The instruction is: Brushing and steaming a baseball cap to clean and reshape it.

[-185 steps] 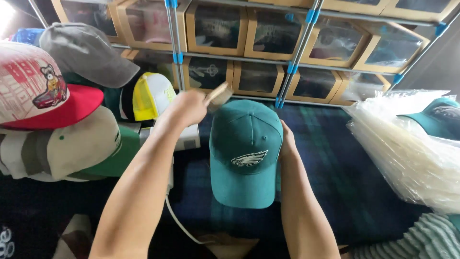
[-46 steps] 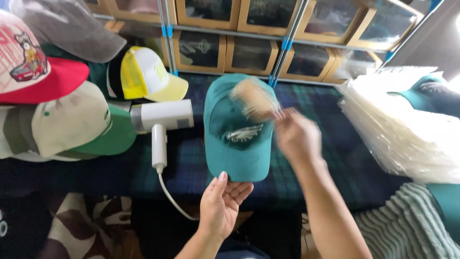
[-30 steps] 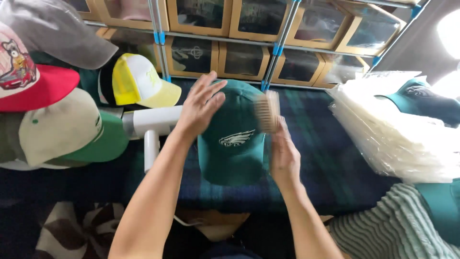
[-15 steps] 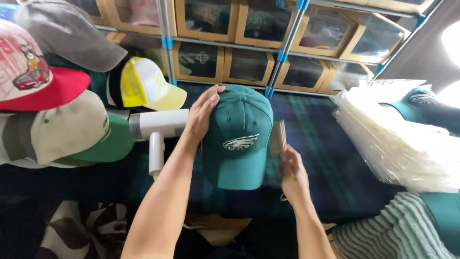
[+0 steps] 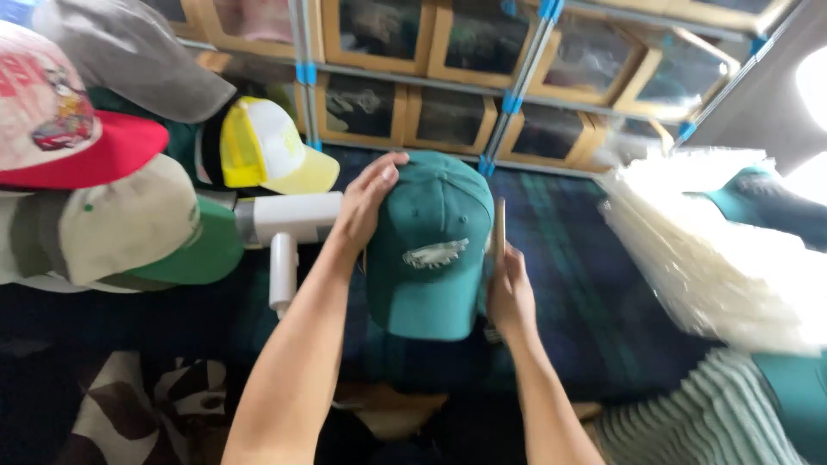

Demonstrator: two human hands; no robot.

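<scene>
A teal cap point(image 5: 428, 245) with a white bird emblem sits crown-up in the middle, over a dark plaid cloth point(image 5: 568, 258). My left hand point(image 5: 366, 202) lies flat against the cap's left side, fingers reaching its top. My right hand point(image 5: 510, 293) holds a wooden brush point(image 5: 498, 231) upright against the cap's right side. The picture is slightly blurred by motion.
At the left lie a white handheld steamer point(image 5: 284, 228) with cord, a yellow-and-white cap point(image 5: 263, 146), a cream-and-green cap point(image 5: 129, 228), a red-brimmed cap point(image 5: 60, 120) and a grey cap point(image 5: 129, 52). Clear plastic bags point(image 5: 724, 250) pile at right. Windowed cardboard boxes point(image 5: 448, 116) on a rack stand behind.
Over the earlier frames the brush went from my left hand to my right hand, which brushed the cap's front, then its right side. Since half a second ago my right hand moved closer against the cap.
</scene>
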